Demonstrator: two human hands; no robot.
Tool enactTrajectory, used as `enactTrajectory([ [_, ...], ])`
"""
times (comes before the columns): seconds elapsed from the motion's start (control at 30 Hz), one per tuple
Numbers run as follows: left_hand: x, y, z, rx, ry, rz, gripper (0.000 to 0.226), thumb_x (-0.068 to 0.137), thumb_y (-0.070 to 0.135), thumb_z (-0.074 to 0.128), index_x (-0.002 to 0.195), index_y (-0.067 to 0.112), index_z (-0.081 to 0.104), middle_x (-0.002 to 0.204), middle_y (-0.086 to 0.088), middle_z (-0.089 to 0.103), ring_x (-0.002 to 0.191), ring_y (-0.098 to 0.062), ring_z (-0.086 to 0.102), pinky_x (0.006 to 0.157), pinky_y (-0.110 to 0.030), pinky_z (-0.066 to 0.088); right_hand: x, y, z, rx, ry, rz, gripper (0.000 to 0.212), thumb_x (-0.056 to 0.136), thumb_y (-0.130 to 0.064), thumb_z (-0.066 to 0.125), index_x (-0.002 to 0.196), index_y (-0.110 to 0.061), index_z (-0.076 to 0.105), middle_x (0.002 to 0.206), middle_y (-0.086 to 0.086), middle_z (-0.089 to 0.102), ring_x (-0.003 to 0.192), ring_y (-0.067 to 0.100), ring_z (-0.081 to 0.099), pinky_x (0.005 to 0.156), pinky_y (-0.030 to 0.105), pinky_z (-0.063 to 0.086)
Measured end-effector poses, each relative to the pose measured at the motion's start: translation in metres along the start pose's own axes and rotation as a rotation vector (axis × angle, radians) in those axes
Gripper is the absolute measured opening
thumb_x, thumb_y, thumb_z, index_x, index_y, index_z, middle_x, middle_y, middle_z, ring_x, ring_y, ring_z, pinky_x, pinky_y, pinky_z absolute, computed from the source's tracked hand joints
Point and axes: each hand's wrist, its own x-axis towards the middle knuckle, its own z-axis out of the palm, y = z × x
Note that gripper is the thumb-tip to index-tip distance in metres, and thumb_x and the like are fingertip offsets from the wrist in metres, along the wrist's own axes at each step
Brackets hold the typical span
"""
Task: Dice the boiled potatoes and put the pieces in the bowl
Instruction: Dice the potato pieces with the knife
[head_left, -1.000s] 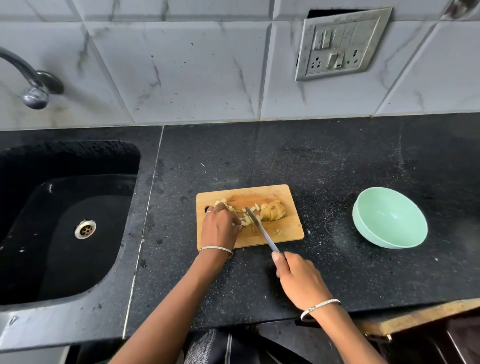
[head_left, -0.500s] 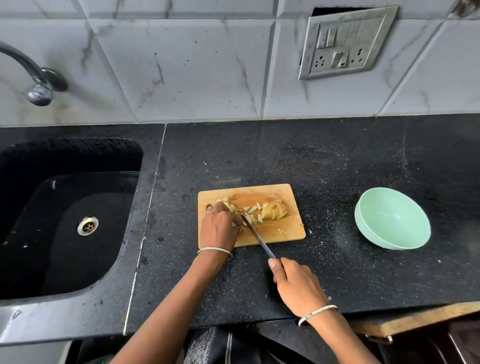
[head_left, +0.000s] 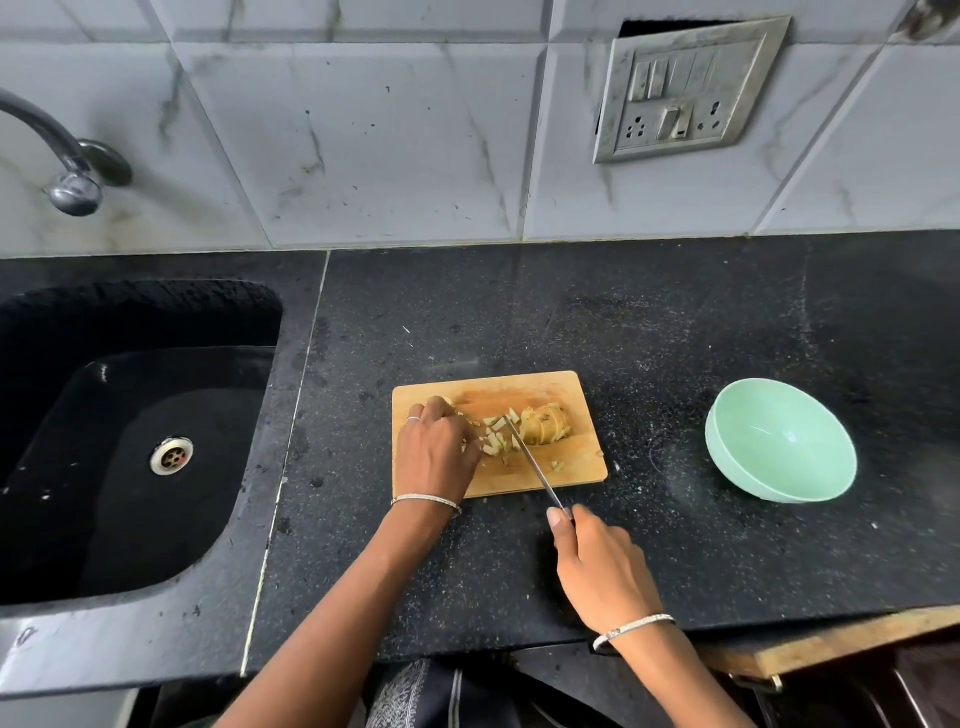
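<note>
Right hand (head_left: 602, 566) grips the knife (head_left: 531, 458) handle, with the blade tip among diced potato pieces (head_left: 493, 441) on the wooden cutting board (head_left: 571, 470). Left hand (head_left: 436, 452) curls over pieces at the board's left. Sliced potato (head_left: 548, 426) lies just right of the blade. Mint-green bowl (head_left: 779, 441) stands well right, apart.

And a thin silver bangle (head_left: 426, 500) was seen circling the left wrist, slim and pale, faintly beaded along its edge. A second silver bangle (head_left: 634, 623) was worn at the right wrist, a touch broader, with a small darker mark on its near side. A narrow silver ring (head_left: 413, 419) was picked out on one finger of the left hand (head_left: 436, 452); which finger could not be told. Both forearms were left bare. Low in the frame, dark cloth (head_left: 410, 696) printed in a fine grey pattern was glimpsed, crossed by a pale vertical stripe (head_left: 454, 696).
</note>
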Motion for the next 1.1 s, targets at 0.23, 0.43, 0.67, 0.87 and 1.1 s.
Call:
enactTrajectory([
  [0.23,0.003,0.01,0.001,0.015,-0.069,0.093,0.025,0.08,0.028,0.062,0.104,0.034,0.066,0.108,0.008,0.063,0.099,-0.022,0.051,0.08,-0.037,0.04,-0.001,0.002,0.002,-0.007,-0.019,0.02,0.035,0.102,-0.05,0.024,0.09,-0.024,0.045,0.093,0.007,0.064,0.093,0.035,0.062,0.074,0.042,0.047],
  [0.43,0.006,0.017,0.008,0.111,-0.134,0.165,0.025,0.085,0.046,0.06,0.107,0.036,0.064,0.111,0.012,0.061,0.112,-0.018,0.048,0.081,-0.036,0.032,0.002,0.007,0.002,0.007,0.009,0.03,0.037,0.101,-0.052,0.024,0.091,-0.025,0.046,0.093,0.006,0.065,0.093,0.035,0.061,0.077,0.044,0.047],
  [0.67,0.003,0.005,0.008,0.164,-0.055,0.177,0.014,0.077,0.039,0.059,0.083,0.028,0.065,0.092,0.006,0.064,0.091,-0.022,0.051,0.072,-0.036,0.03,0.002,0.01,0.006,-0.015,-0.019,0.024,0.036,0.101,-0.052,0.024,0.086,-0.024,0.042,0.09,0.004,0.064,0.091,0.033,0.061,0.072,0.042,0.044],
  [0.87,-0.001,-0.007,0.004,0.224,0.051,0.144,0.023,0.076,0.045,0.056,0.081,0.025,0.066,0.094,0.005,0.06,0.088,-0.021,0.051,0.073,-0.038,0.034,0.005,0.007,0.006,0.001,-0.016,0.018,0.035,0.101,-0.052,0.024,0.084,-0.026,0.04,0.087,0.003,0.063,0.09,0.032,0.061,0.071,0.042,0.045],
  [1.1,0.012,0.002,0.003,0.096,0.081,0.036,0.015,0.086,0.039,0.058,0.09,0.029,0.069,0.101,0.006,0.062,0.096,-0.021,0.052,0.078,-0.038,0.034,0.008,0.005,0.006,0.064,-0.003,0.002,0.034,0.102,-0.05,0.026,0.077,-0.029,0.036,0.084,0.002,0.062,0.087,0.031,0.062,0.071,0.042,0.045],
])
